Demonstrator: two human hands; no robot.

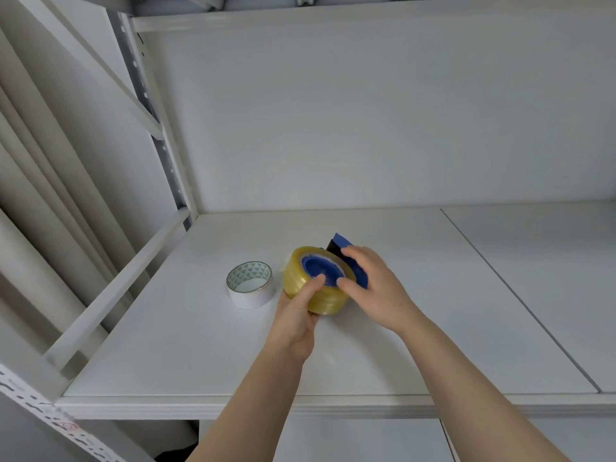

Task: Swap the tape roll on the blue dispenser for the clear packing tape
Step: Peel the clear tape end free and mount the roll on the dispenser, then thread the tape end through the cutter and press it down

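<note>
A yellowish clear packing tape roll (301, 271) sits around the blue hub of the blue dispenser (322, 270), held just above the white shelf. My left hand (296, 315) grips the roll from below, thumb on its upper rim. My right hand (373, 288) holds the dispenser body from the right, thumb against the hub; the dispenser's blue and black end (340, 245) sticks out behind the fingers. A white tape roll (250, 284) with a green triangle pattern inside its core lies flat on the shelf, just left of the packing tape.
The white shelf board (433, 311) has a seam running diagonally at the right. A back wall stands close behind. A perforated metal upright (160, 141) and a slanted brace (113, 288) border the left side. Another shelf hangs overhead.
</note>
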